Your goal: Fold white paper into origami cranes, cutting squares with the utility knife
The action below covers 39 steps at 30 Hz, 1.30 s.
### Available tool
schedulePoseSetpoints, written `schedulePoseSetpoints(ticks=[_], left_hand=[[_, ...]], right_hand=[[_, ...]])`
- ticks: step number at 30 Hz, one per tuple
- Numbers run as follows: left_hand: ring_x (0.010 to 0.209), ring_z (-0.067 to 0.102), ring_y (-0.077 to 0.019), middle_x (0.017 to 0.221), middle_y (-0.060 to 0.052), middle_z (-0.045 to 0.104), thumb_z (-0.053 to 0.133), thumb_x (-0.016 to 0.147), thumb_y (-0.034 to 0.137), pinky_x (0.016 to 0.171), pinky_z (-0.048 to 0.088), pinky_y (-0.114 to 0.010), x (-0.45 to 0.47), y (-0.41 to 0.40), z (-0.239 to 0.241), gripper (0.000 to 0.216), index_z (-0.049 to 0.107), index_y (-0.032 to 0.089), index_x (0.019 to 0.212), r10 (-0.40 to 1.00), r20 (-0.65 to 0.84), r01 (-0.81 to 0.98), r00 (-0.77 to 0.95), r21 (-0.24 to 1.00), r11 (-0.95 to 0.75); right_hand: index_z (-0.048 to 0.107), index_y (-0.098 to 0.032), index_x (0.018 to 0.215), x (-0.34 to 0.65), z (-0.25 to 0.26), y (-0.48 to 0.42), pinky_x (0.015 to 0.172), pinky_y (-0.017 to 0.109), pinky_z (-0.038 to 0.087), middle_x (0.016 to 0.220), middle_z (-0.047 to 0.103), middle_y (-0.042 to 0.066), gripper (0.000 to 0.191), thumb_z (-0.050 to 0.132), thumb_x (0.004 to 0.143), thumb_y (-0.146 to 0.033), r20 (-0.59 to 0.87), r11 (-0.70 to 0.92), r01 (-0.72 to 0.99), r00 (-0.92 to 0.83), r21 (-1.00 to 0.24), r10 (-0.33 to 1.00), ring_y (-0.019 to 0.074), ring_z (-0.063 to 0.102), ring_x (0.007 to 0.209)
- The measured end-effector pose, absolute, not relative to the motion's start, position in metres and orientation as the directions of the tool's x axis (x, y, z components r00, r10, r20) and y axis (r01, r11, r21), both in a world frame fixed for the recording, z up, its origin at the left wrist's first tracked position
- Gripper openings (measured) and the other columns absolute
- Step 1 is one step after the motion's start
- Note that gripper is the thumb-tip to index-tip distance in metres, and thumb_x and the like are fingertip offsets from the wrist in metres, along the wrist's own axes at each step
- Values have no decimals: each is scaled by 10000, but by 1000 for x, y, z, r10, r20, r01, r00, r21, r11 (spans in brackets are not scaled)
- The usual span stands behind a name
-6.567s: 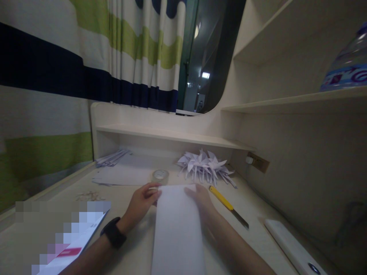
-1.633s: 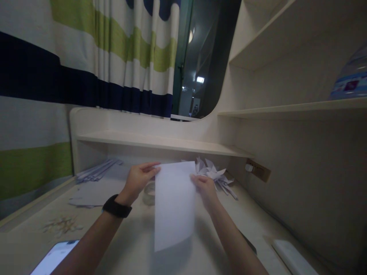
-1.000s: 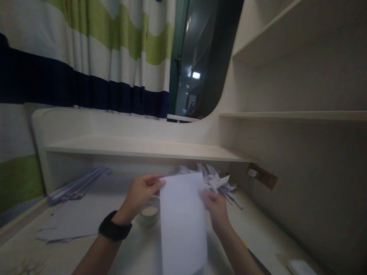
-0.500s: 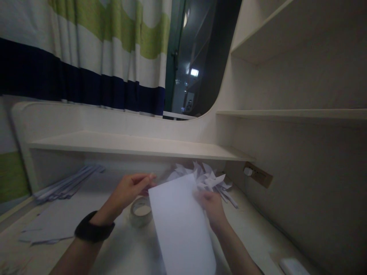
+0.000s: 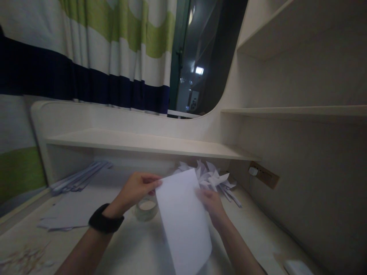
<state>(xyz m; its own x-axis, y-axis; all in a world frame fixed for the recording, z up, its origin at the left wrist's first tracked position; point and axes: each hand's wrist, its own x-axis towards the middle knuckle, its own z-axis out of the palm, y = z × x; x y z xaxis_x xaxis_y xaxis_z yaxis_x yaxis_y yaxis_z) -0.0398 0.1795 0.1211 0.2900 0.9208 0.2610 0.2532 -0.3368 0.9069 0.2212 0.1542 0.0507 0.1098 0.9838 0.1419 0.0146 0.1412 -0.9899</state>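
A white sheet of paper [image 5: 183, 221] hangs in front of me above the desk, its lower part curling. My left hand [image 5: 142, 185], with a black band on the wrist, pinches the sheet's upper left corner between thumb and fingers. On the right edge, my right hand [image 5: 210, 202] grips the paper, its fingertips partly blurred. Under the left hand stands a roll of tape [image 5: 146, 209] on the desk. Folded white paper pinwheels [image 5: 213, 177] lie in a heap behind the sheet, partly covered by it.
Flat white sheets [image 5: 86, 196] lie at the left, beside a stack of folded paper strips [image 5: 82, 175]. Small scraps [image 5: 25, 259] are at the lower left. A low shelf [image 5: 149, 143] overhangs the desk's back. A plug sits in the wall socket [image 5: 265, 175]; a white object [image 5: 298, 267] lies lower right.
My left hand has closed on the paper's upper left corner, which it was just beside before. The view has shifted slightly left, and the sheet's lower end has swung.
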Motion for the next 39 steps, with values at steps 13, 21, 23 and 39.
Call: schedulePoseSetpoints(ticks=[13,21,23,39], left_hand=[[630,641,-199,808,-96,750,687,703,403,532,495,-271,-39,178,121,334,769,137,888,935,287,214,208,920,-329],[603,628,-183,797,-89,747,684,704,422,518,475,-254,-42,182,118,345,771,137,878,944,298,238,143,915,-325],[605,626,-182,795,-81,746,685,699,423,514,470,-250,-42,183,118,335,771,146,868,943,304,236,135,915,-328],[783,649,-211,912,-85,725,591,806,496,649,487,-272,-54,180,120,515,625,170,1204,856,208,213,473,916,-340]], right_hand=[[675,-110,594,220,46,154,454,226,273,528,567,8,455,746,653,-555,179,182,-1,186,-983,966,102,419,480],[709,-101,664,220,51,151,471,219,300,535,577,5,430,753,654,-529,151,157,-39,117,-987,982,89,419,468],[694,-104,610,220,52,151,460,216,279,488,538,-13,435,757,639,-533,182,183,3,152,-983,972,79,384,449],[639,-130,495,220,70,137,406,201,239,435,494,-22,470,723,614,-576,203,216,259,-79,-941,976,72,353,415]])
